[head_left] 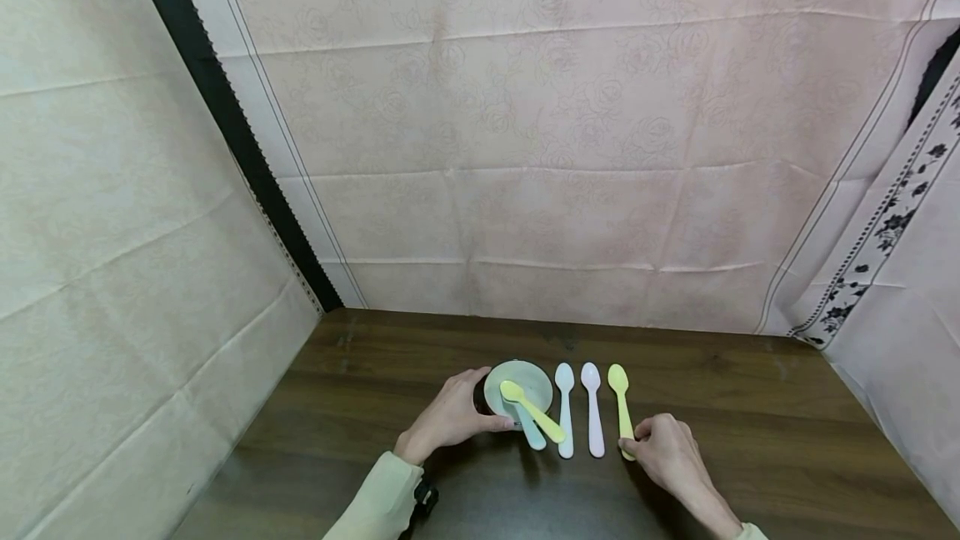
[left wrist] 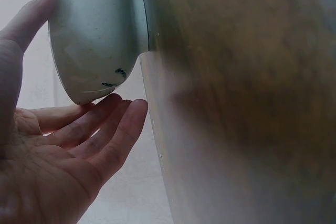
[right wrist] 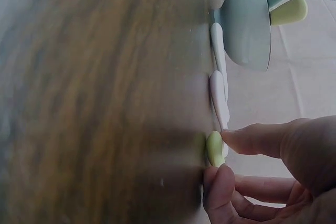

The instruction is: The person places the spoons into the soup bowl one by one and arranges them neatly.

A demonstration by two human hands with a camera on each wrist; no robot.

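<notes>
A pale green bowl (head_left: 534,374) stands on the table at centre. My left hand (head_left: 456,411) holds it from the left, thumb on the near side of its rim and fingers round the far side. Inside lean a yellow spoon (head_left: 549,427) and a blue-green spoon (head_left: 535,438), handles jutting over the rim towards me. With thumb and fingertips, my right hand (head_left: 670,450) pinches the handle end of another yellow spoon (head_left: 622,398). That spoon lies low along the tabletop, bowl end pointing away. In the right wrist view its handle tip (right wrist: 214,148) shows between thumb and index finger.
Between the bowl and the right-hand spoon, a light blue spoon (head_left: 566,413) and a pale lilac spoon (head_left: 595,417) lie side by side. The dark wooden table (head_left: 765,415) ends at a hanging cream cloth (head_left: 562,215). More cloth (head_left: 142,340) covers the left side.
</notes>
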